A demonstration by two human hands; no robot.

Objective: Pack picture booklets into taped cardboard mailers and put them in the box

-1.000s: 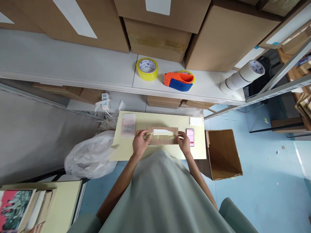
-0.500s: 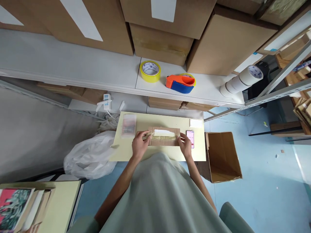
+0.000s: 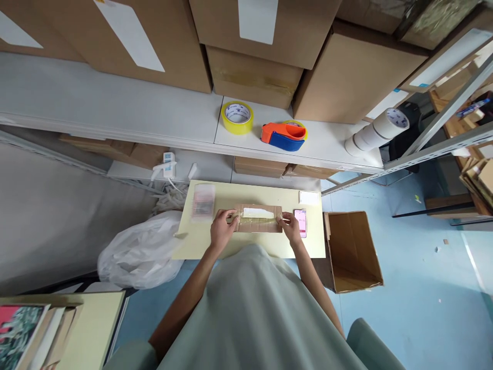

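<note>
Looks slightly higher than a second ago, with the shelf lower in view. Holds the right end of the cardboard parcel slightly farther from the phone than half a second ago.

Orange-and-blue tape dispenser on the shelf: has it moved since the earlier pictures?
No. The tape dispenser keeps its place right of the shelf seam; only the whole view has shifted.
</note>
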